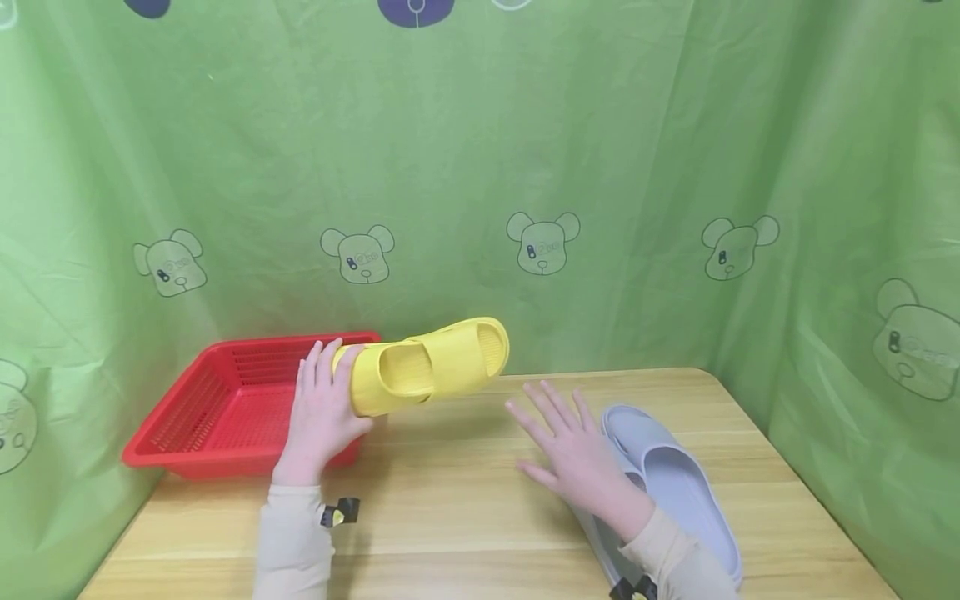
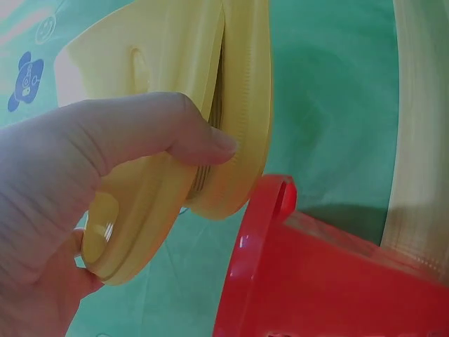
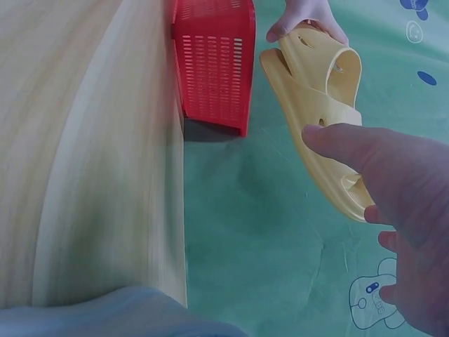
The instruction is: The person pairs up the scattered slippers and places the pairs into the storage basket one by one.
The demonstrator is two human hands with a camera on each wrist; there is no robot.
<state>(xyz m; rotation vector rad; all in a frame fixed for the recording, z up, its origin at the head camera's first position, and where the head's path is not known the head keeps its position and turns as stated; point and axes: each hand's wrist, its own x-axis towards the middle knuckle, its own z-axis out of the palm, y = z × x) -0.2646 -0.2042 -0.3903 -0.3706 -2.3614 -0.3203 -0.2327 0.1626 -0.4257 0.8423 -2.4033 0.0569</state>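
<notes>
Far left, basket [image 1: 202, 462]: red, standing on the counter [image 1: 450, 521]. No slipper shows inside it, though its right end is partly hidden from me. Next, left hand [image 1: 321, 412]: grasping the yellow slippers [image 1: 457, 360] by their left end. These appear to be two pressed together, the second only partly visible. Location: raised off the counter, just beside the basket's right end; whether they touch its rim, I cannot tell. Further right, right hand [image 1: 576, 462]: released, fingers spread, holding nothing, apart from the yellow slippers. Far right, grey slippers [image 1: 686, 487]: a pair lying together on the counter, partly beneath the right forearm, gripped by neither hand.

Progress, in my judgement: partway. Lifting the yellow slippers is done; setting them down is outstanding. Any work on the grey slippers is either finished or not begun; I cannot establish which.
</notes>
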